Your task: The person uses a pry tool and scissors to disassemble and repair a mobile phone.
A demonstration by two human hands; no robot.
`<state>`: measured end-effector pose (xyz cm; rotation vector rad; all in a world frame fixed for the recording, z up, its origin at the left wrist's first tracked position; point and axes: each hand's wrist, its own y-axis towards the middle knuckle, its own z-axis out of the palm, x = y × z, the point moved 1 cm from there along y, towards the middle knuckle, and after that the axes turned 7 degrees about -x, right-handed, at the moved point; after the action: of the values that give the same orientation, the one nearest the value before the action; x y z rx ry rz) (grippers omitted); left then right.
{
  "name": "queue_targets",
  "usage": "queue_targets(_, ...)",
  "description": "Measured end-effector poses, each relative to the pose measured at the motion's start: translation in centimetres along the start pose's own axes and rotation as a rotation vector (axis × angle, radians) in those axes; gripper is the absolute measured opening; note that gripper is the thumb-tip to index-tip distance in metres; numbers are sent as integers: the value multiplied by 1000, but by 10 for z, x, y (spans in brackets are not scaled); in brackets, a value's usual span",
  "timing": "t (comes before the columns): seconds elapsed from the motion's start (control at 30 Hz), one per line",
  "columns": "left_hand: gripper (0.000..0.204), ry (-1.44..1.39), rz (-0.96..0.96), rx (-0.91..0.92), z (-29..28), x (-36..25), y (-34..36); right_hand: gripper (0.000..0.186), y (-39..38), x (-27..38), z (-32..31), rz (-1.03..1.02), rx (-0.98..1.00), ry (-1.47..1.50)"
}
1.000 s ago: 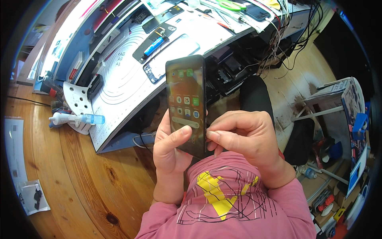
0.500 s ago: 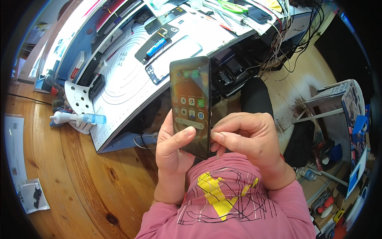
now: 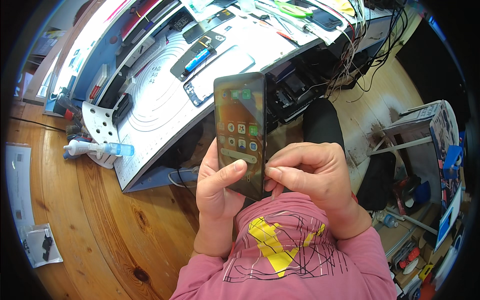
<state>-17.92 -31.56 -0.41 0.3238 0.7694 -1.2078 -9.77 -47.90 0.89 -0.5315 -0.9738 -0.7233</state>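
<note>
A black smartphone (image 3: 240,116) stands nearly upright in front of me, its lit screen showing an orange background and rows of app icons. My left hand (image 3: 216,186) is wrapped round its lower left side, with the thumb lying on the lower screen. At the phone's lower right edge, my right hand (image 3: 317,172) is closed in a pinch, thumb and forefinger together beside the frame. Whatever that pinch may hold is too small or hidden to make out.
Beyond the phone, the white workbench (image 3: 152,137) carries an opened phone frame (image 3: 197,95), a dark phone back (image 3: 180,66) with a blue part, and green-handled pliers (image 3: 292,10). Cables (image 3: 367,55) hang off its right end. A cardboard box (image 3: 415,120) stands at the right.
</note>
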Motion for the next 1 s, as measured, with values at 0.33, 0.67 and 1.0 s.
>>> queue_targets(0.33,50,-17,-8,-25,2,-1,0,11,1,-1,0,19,-14,14)
queue_targets(0.67,47,-16,-5,-2,-3,-1,1,11,1,-1,-1,33,-9,5)
queue_targets(1.0,49,16,17,-3,-2,-3,0,11,2,0,0,15,-13,3)
